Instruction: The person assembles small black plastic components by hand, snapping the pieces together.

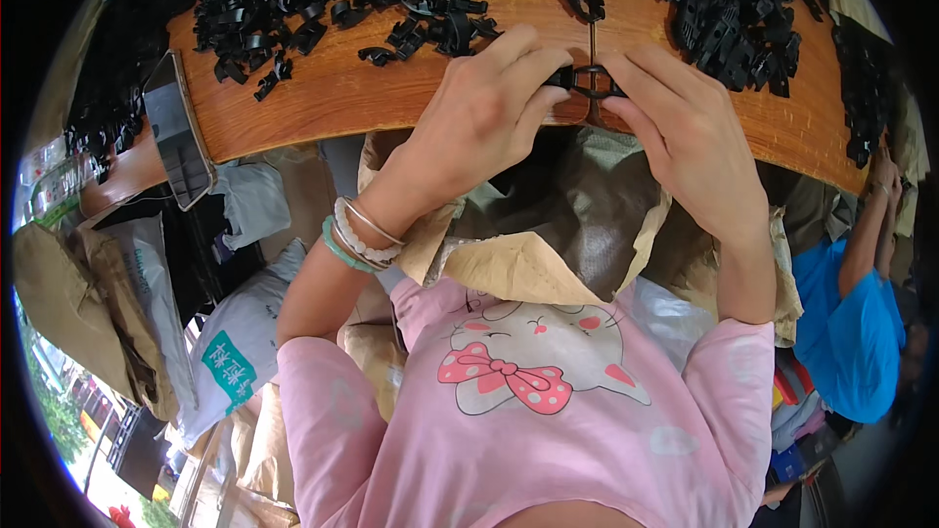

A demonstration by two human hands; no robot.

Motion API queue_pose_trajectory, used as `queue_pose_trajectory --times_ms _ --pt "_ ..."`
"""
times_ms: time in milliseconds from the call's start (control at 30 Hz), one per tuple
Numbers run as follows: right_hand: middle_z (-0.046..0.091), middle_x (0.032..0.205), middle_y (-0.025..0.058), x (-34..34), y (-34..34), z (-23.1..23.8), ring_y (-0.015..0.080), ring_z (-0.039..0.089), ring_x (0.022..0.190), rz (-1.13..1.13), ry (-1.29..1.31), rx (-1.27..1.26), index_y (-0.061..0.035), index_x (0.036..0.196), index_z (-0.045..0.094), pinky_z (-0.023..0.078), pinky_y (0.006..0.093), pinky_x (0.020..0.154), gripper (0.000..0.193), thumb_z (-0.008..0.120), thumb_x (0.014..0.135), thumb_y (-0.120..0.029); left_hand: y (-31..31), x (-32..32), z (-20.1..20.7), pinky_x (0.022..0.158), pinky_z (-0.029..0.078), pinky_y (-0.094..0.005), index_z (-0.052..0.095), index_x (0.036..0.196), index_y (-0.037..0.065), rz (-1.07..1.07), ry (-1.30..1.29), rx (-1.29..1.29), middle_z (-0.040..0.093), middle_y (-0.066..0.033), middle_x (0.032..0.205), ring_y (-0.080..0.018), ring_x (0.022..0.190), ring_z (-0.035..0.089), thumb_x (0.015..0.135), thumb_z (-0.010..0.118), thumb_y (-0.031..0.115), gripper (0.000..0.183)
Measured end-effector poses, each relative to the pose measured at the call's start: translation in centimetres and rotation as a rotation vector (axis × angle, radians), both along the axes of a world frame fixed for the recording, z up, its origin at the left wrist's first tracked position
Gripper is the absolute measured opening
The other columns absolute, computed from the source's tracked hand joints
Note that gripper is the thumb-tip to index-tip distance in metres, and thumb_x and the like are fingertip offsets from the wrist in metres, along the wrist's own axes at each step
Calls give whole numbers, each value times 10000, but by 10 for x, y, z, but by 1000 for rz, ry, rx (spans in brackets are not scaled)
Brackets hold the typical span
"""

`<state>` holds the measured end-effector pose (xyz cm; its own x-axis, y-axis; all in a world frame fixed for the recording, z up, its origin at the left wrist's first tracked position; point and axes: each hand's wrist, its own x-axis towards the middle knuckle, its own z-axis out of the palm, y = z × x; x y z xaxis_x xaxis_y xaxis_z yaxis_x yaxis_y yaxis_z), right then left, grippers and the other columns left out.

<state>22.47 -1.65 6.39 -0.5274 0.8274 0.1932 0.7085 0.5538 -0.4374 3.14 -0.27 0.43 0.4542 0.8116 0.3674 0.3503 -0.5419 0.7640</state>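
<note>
Over the near edge of the wooden table [323, 103], my two hands meet at a small black plastic piece [591, 81] with a loop-like middle. My left hand [484, 112], with bracelets on its wrist, pinches the left end between thumb and fingers. Closed on the right end is my right hand [690, 117], its fingertips hiding part of the piece. Whether this is one part or two joined parts, I cannot tell. Loose black plastic parts [430, 34] lie just beyond my left hand, and a larger heap [734, 24] rises beyond my right.
An open brown paper sack [533, 269] with a dark lining sits below the table edge, before my lap. A phone-like device [179, 137] leans at the table's left end. White bags [230, 357] stand at left. At far right, another person's hands [883, 179] are beside more black parts.
</note>
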Motion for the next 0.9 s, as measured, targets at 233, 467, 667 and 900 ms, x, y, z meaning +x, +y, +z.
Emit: queue_pose_trajectory --times_ms 233,467,667,900 --pt "547 826 89 -8 8 3 293 597 751 54 -138 53 2 913 585 468 393 617 173 641 767 -71 -1 -1 5 574 433 -340 604 1021 7 12 25 12 520 -129 813 -284 646 536 768 648 10 257" --pt "614 936 122 2 -10 -27 284 611 770 -56 99 188 -20 1043 621 481 341 654 270 649 776 -51 -7 -4 8 645 468 -397 570 1026 9 53 53 -46 546 -152 903 -346 768 577 795 631 31 240" --pt "621 901 107 3 -33 -27 220 588 762 -215 529 -105 -40 1084 657 469 289 668 331 639 759 21 -28 -5 28 498 435 -261 604 1007 -27 78 -246 -462 568 -69 755 -131 552 547 885 599 109 183" --pt "600 880 96 -2 -36 -20 231 576 774 -54 502 -88 -40 1085 654 448 308 668 381 658 709 21 -37 -8 42 463 439 -211 597 957 -104 -254 -479 -963 615 -92 652 -114 478 559 956 513 229 342"
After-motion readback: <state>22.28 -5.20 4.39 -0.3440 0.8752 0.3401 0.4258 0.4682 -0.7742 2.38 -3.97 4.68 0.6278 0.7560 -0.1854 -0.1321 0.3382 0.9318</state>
